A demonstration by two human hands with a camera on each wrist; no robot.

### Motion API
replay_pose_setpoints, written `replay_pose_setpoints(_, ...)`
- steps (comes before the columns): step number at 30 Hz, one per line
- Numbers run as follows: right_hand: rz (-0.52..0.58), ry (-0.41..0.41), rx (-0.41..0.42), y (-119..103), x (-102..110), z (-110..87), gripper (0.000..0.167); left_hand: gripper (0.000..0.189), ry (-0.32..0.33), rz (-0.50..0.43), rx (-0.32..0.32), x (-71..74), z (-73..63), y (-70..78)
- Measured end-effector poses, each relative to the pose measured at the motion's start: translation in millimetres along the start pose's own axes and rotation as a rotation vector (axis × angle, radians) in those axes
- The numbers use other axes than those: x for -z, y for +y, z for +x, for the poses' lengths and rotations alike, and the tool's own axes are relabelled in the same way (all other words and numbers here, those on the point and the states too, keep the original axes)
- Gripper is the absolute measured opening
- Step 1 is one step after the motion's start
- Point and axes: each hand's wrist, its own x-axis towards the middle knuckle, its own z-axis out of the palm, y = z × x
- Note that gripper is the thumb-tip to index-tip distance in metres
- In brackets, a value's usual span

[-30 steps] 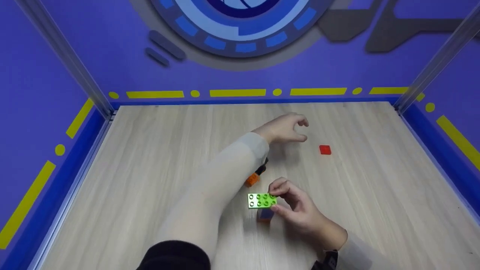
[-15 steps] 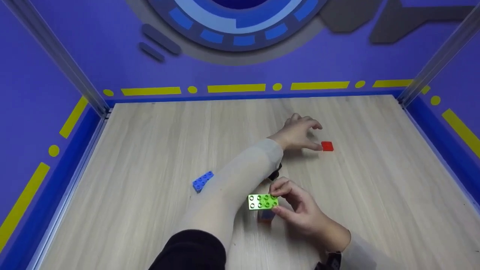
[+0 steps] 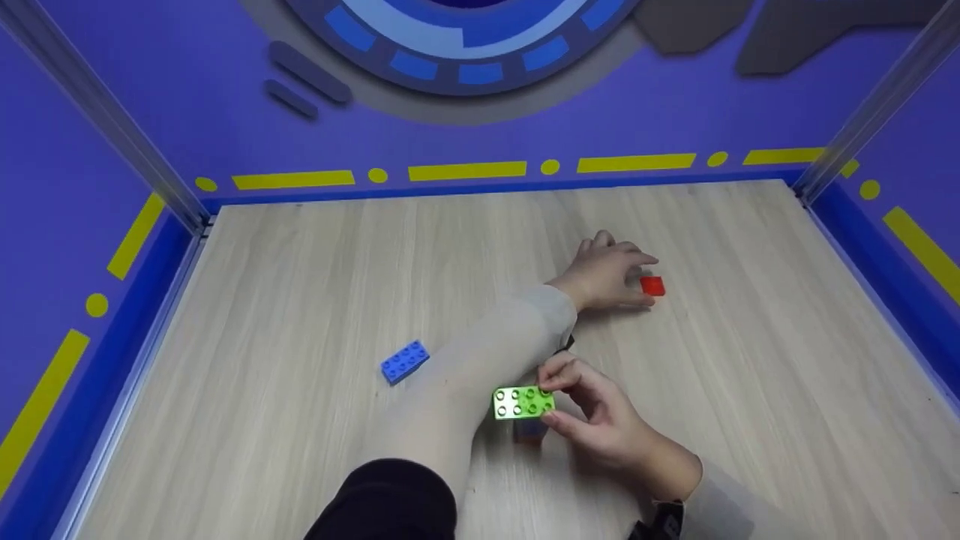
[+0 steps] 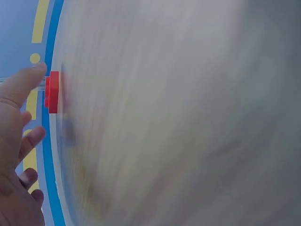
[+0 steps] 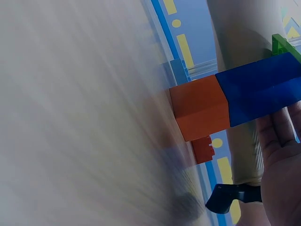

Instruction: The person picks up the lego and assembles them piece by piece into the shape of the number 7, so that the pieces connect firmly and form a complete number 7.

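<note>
My right hand (image 3: 611, 420) pinches a bright green toy building brick (image 3: 517, 403) at its right end, between thumb and fingers. The green brick sits atop a blue brick (image 5: 258, 87), and an orange brick (image 5: 200, 108) forms the bottom of this upright stack. Across the table my left hand (image 3: 607, 274) reaches over to a small red brick (image 3: 653, 286). Its thumb and forefinger are spread on either side of that brick, not closed around it. In the left wrist view the red brick shows just beyond the fingers.
A blue eight-stud brick (image 3: 405, 362) lies left of my left forearm. In the right wrist view an orange-red brick (image 5: 202, 149) shows behind the stack; the forearm hides that area in the head view. Purple-blue panels (image 3: 450, 142) wall the wooden table (image 3: 300, 285).
My left hand has moved right until its thumb and forefinger flank the red brick. The forearm's shift uncovers the blue brick and covers an orange one. My right hand stays put with the green brick.
</note>
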Motion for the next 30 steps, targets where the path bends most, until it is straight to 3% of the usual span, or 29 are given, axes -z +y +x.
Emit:
replay_pose_setpoints(5, -0.001, 0.005, -0.005, -0.1, -0.4, -0.9, 0.037, 0.061, -0.013, 0.023, -0.027, -1.5, -2.7, 1.2)
replay_pose_setpoints(10, 0.005, -0.001, 0.007, 0.5, 0.8, 1.3, 0.038, 0.045, 0.028, 0.039, -0.033, -0.8, -2.2, 0.7)
replay_pose_setpoints(17, 0.003, -0.009, 0.004, 0.8, -0.4, 0.1, 0.037, 0.032, 0.038, -0.007, -0.060, 0.8, -8.9, -7.3)
replay_pose_setpoints(22, 0.001, -0.012, -0.015, -1.1, -0.9, 0.6, 0.035, 0.029, 0.071, -0.062, -0.053, 12.3, -23.7, -17.6)
replay_pose_setpoints(30, 0.016, -0.022, 0.047, -0.1, 1.2, 4.5, 0.032, 0.031, 0.142, -0.205, -0.010, 42.1, -50.0, -28.8)
